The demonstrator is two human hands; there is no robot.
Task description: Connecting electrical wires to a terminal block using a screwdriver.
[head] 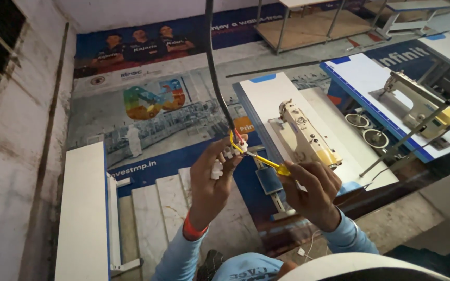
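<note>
My left hand [210, 179] is raised in front of me, holding a small white plastic connector block [217, 169] with more white pieces at the fingertips. A black cable [215, 67] hangs from above and ends there in red and yellow wires [235, 139]. In my right hand [311, 192] is a yellow-handled screwdriver [269, 163], its tip pointing up-left into the white fitting. Both hands are high above the floor, seen from above.
Below stand sewing tables: one with a cream sewing machine [305, 136] under my hands, another [417, 101] at the right. A white bench [82, 208] lies at the left. Printed banners [152, 104] cover the floor. A wall rises at the far left.
</note>
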